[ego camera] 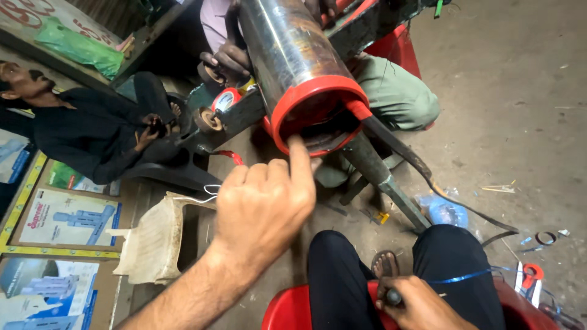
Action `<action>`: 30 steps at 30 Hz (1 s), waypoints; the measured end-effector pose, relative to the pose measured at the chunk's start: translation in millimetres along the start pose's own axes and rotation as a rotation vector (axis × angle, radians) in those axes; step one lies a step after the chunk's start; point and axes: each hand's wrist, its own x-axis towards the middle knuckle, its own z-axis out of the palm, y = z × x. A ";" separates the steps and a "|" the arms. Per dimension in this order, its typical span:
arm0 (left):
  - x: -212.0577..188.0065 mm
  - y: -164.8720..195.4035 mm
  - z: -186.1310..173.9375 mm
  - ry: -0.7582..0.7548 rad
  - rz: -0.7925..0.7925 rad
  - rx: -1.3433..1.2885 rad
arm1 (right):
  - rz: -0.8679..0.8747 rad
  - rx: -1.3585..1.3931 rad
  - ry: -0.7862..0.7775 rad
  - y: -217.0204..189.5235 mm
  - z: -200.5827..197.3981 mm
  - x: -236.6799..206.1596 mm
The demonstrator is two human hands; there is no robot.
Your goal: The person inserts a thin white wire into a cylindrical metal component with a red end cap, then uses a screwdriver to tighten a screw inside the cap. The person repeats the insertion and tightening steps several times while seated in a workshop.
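Where the long shiny metal cylinder (287,55) ends in a red plastic collar (315,113), its open mouth faces the camera and dark windings show inside, though what exactly fills it is hard to tell. Its long axis runs from the upper middle down toward the viewer, tilted slightly right, resting on a dark metal stand (373,168). My left hand (263,208) has its index finger stretched out onto the collar's lower rim, the other fingers curled in. My right hand (419,302) lies low on my knee, fingers pinched round a small dark tool, with a thin blue strip (465,277) just beside it. Bare concrete floor (520,79) lies open to the right; another person's hand (229,58) rests on the stand's far left side.
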 end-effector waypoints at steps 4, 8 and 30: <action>8.7 6.7 2.6 -0.071 0.006 -0.003 | 0.039 -0.010 -0.043 -3.5 -2.5 1.5; 14.9 2.2 -1.1 -0.114 0.002 -0.211 | 0.080 0.008 -0.076 -5.9 -5.5 3.2; 17.1 3.8 4.8 -0.152 -0.060 -0.162 | -0.298 -0.002 -0.081 -6.0 -5.8 13.6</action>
